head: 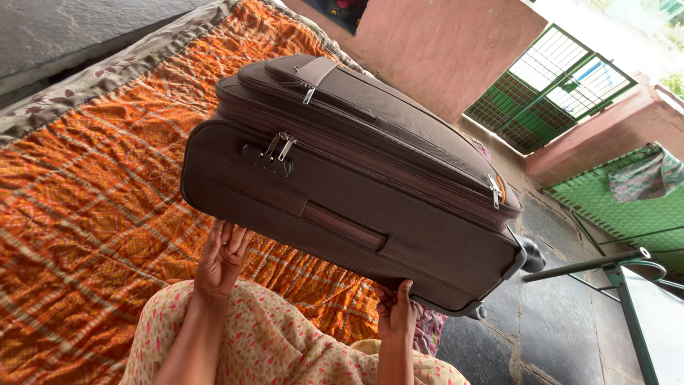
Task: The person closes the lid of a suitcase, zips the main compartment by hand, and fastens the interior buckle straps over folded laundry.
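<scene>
A large brown fabric suitcase (356, 178) is held in the air, tilted, above an orange patterned quilt (85, 214). Its zippers, a small combination lock and a side handle face me; its wheels point to the right. My left hand (221, 260) presses flat under the suitcase's left end, fingers spread against the bottom. Gripping the lower edge near the wheel end, my right hand (396, 314) curls its fingers over the rim. Both hands bear the suitcase between them. A floral sleeve or lap shows below my arms.
The quilt lies over a bed with a grey floral border (85, 78). To the right are a dark stone floor (556, 314), a metal-framed stand (620, 285), pink walls (442, 50) and green grilled gates (556, 85). Cloth hangs on a grille at far right.
</scene>
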